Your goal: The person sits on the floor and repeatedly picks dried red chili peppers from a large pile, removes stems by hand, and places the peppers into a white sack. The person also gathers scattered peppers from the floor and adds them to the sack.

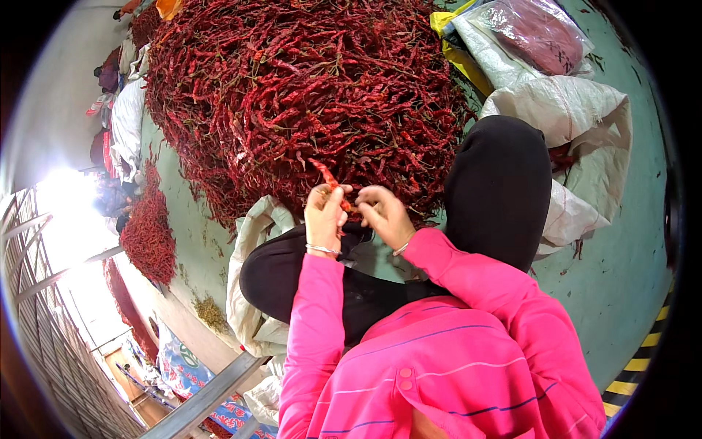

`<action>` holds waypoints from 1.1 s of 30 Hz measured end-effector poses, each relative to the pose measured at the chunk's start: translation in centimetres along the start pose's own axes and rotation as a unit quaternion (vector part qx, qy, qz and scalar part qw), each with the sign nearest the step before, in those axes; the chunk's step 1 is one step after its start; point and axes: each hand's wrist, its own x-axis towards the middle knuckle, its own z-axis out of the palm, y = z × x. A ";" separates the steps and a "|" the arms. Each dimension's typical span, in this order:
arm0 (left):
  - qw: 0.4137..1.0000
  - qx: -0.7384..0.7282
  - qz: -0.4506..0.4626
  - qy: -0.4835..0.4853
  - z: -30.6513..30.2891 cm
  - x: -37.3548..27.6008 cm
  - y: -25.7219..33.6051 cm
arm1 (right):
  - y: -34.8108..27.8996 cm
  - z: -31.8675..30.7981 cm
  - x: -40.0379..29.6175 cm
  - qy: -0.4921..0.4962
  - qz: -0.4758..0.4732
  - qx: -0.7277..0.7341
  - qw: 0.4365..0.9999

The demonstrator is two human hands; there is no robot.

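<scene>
My left hand (323, 218) grips a dried red chili pepper (326, 173) between thumb and fingers, one end pointing up and left. Close on its right is my right hand (385, 215), fingers bent towards the pepper's lower end; whether they pinch anything is hidden. Both hands are in front of the near edge of a large heap of dried red chilies (307, 104), many with pale stems. Below the hands my folded leg (274, 269) lies across, and my other knee (499, 170) rises to the right.
A white woven sack (595, 159) lies open at right with chilies inside. Above it rests a clear plastic bag (540, 35). Another pale sack (247, 307) is at left. Further left are a smaller chili heap (148, 241), a stem pile (209, 314) and a metal rail (208, 395).
</scene>
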 end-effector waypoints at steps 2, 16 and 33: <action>1.000 0.002 0.024 -0.001 0.0 -0.9 -0.7 | -0.3 -0.5 -0.8 -0.100 0.084 -0.066 0.989; 0.996 0.064 0.043 0.054 0.2 -1.6 -1.9 | 0.5 -0.3 -0.3 -0.190 -0.018 -0.118 0.974; 0.994 0.029 -0.060 0.083 0.6 1.3 -3.8 | -1.1 -1.7 2.0 -0.025 -0.036 -0.181 0.983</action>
